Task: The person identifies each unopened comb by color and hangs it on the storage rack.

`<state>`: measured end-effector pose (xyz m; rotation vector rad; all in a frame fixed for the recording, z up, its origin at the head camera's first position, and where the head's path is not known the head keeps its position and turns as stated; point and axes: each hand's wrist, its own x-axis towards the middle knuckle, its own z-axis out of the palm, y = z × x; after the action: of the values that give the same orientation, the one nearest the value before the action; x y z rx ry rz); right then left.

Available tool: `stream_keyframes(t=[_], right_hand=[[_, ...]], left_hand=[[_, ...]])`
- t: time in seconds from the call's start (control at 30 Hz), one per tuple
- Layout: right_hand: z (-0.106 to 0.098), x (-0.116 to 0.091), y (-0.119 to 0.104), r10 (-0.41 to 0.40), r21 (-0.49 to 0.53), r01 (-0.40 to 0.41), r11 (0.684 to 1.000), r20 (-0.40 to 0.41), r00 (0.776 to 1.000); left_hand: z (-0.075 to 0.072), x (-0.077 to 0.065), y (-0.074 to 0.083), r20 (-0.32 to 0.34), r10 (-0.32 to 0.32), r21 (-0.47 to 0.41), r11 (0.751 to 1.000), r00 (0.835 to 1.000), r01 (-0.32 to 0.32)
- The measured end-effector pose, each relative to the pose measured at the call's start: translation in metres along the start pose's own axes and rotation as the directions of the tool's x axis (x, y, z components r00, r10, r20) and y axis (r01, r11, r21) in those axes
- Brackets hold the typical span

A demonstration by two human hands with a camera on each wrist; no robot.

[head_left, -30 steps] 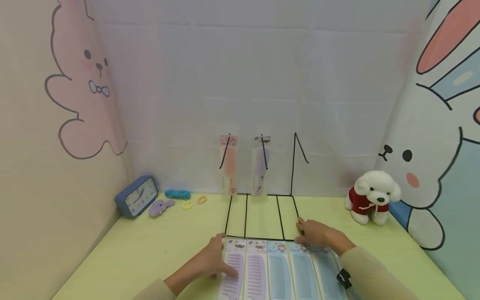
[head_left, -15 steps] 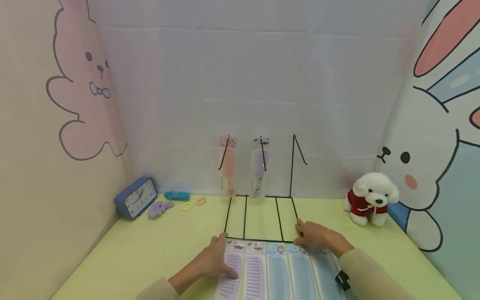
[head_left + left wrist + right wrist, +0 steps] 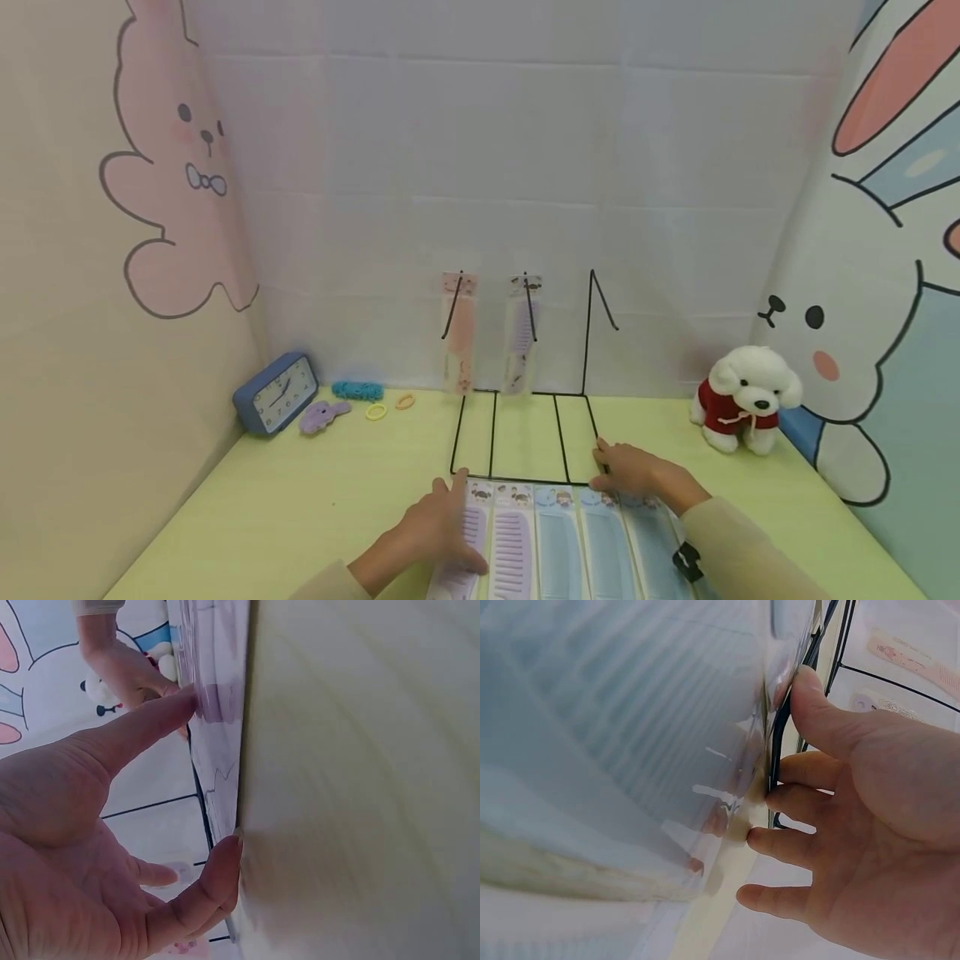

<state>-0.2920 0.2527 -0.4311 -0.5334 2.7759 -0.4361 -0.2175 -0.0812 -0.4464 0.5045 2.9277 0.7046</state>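
Five packaged combs lie in a row at the front. My left hand (image 3: 435,527) is at the leftmost purple comb (image 3: 474,533); its thumb touches the clear package and a curled fingertip is at the package's table-side edge in the left wrist view. Beside it lie another purple comb (image 3: 512,550) and several blue combs (image 3: 558,550). My right hand (image 3: 632,468) pinches the black wire display rack (image 3: 587,333) near its front right corner. In the right wrist view, thumb and fingers meet the dark wire (image 3: 778,742). A pink comb (image 3: 461,333) and a purple comb (image 3: 521,337) hang on the rack's hooks.
At the back left stand a blue clock (image 3: 276,393), a small purple hairbrush-like item (image 3: 322,415), a blue coil (image 3: 357,390) and two hair ties, yellow (image 3: 376,412) and orange (image 3: 405,402). A white plush dog (image 3: 748,396) sits at the right. The right hook holds no comb.
My left hand has shifted slightly right and the leftmost purple comb's lower end has swung a little left. My right hand stays at the rack.
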Motion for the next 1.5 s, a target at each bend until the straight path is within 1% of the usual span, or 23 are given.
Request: stream_keyframes(t=[0.23, 0.4, 0.5, 0.63, 0.7, 0.77, 0.87, 0.93, 1.0, 1.1, 1.2, 1.23, 1.33, 1.4, 1.5], right_hand=[[-0.001, 0.0, -0.001, 0.002, 0.006, -0.002, 1.0, 0.0, 1.0], [-0.001, -0.001, -0.002, 0.002, 0.01, -0.002, 1.0, -0.007, 1.0], [0.0, -0.001, -0.002, 0.005, 0.016, -0.005, 1.0, -0.009, 1.0], [0.0, -0.001, -0.002, -0.001, 0.015, 0.001, 1.0, -0.007, 1.0], [0.0, -0.001, -0.002, -0.003, 0.015, 0.003, 1.0, -0.005, 1.0], [0.0, -0.001, -0.003, -0.003, 0.014, 0.003, 1.0, -0.002, 1.0], [0.0, -0.002, -0.003, -0.003, 0.01, 0.003, 1.0, 0.0, 1.0], [-0.001, -0.002, -0.002, -0.005, 0.007, 0.005, 1.0, 0.0, 1.0], [0.0, -0.002, -0.002, -0.009, 0.01, 0.009, 1.0, 0.003, 1.0], [0.0, -0.002, -0.003, -0.012, 0.013, 0.011, 1.0, 0.01, 1.0], [0.001, -0.002, -0.002, -0.008, 0.008, 0.008, 1.0, 0.014, 1.0], [0.001, -0.002, -0.002, -0.009, 0.004, 0.009, 1.0, 0.014, 1.0], [0.0, -0.001, -0.001, -0.017, -0.006, 0.017, 1.0, 0.004, 1.0], [0.0, -0.001, 0.0, -0.022, -0.007, 0.022, 1.0, -0.002, 1.0], [0.0, 0.0, 0.0, -0.02, -0.009, 0.02, 1.0, -0.005, 1.0]], left_hand=[[-0.004, -0.001, -0.002, 0.037, 0.002, -0.064, 0.998, 0.999, 0.001], [-0.006, -0.002, -0.008, 0.023, 0.02, -0.121, 0.992, 1.0, -0.018], [-0.008, -0.004, -0.011, 0.027, 0.017, -0.149, 0.989, 0.999, -0.013], [-0.013, -0.003, -0.015, 0.071, 0.016, -0.16, 0.987, 0.997, -0.004], [-0.015, -0.002, -0.018, 0.097, 0.027, -0.17, 0.985, 0.995, -0.01], [-0.016, -0.001, -0.023, 0.121, 0.045, -0.197, 0.98, 0.992, -0.02], [-0.018, 0.0, -0.029, 0.141, 0.083, -0.26, 0.964, 0.987, -0.044], [-0.019, 0.0, -0.034, 0.15, 0.106, -0.318, 0.947, 0.983, -0.054], [-0.019, 0.0, -0.037, 0.171, 0.11, -0.39, 0.92, 0.979, -0.036], [-0.018, 0.0, -0.042, 0.208, 0.114, -0.517, 0.856, 0.972, 0.01], [-0.018, 0.002, -0.043, 0.242, 0.133, -0.627, 0.778, 0.961, 0.05], [-0.019, 0.002, -0.043, 0.252, 0.142, -0.652, 0.756, 0.957, 0.06], [-0.021, 0.003, -0.043, 0.284, 0.165, -0.708, 0.701, 0.944, 0.091], [-0.022, 0.003, -0.042, 0.3, 0.177, -0.733, 0.672, 0.937, 0.108], [-0.021, 0.003, -0.041, 0.303, 0.198, -0.765, 0.634, 0.932, 0.114]])
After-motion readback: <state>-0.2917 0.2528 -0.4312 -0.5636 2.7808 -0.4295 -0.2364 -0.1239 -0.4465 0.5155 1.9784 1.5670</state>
